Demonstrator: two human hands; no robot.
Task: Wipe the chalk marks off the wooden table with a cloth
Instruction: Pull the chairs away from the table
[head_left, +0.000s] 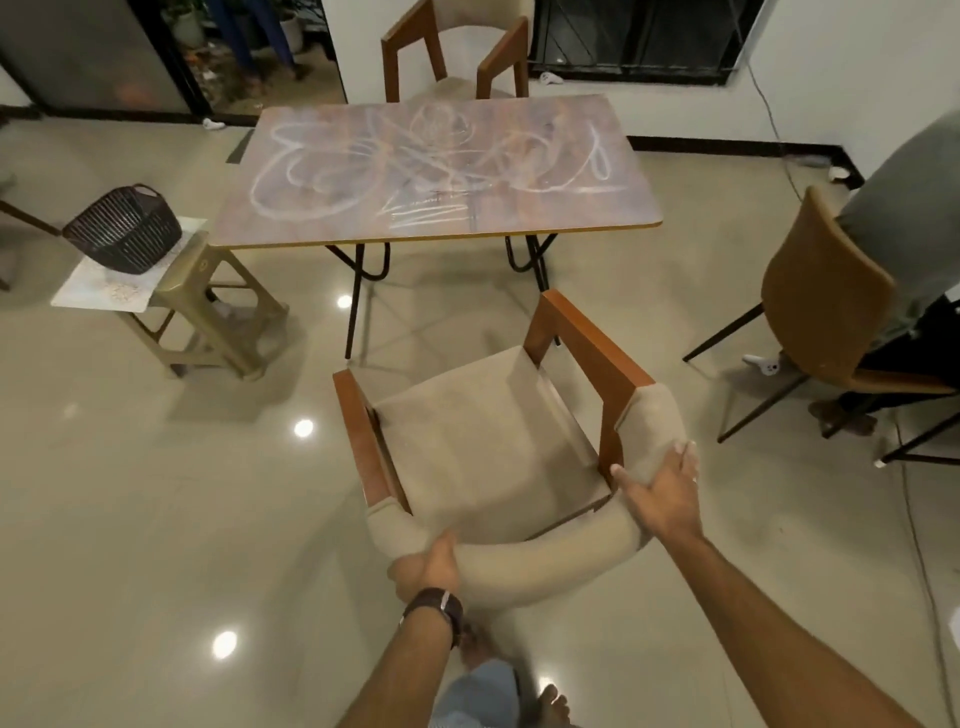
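Floor: glossy beige tiles with bright light spots; everything stands on it
Table: wooden top on black folding legs, straight ahead beyond the near chair; chalk marks in white loops and lines cover most of its surface
Near armchair: beige cushion, brown wooden arms, padded curved back toward the camera; it stands apart from the table's near edge
Side chair: tan, at the right, a seated person partly in view on it
Far chair: behind the table, tucked at its far edge
Stool: olive plastic, left of the table; a pale board lies on it
Basket: dark, slatted, tilted on the board
Right hand: fingers spread, wrapped over the backrest's right corner, gripping it
Left hand: curled round the backrest's left end; a dark watch on the wrist
Cloth: cannot tell where it is
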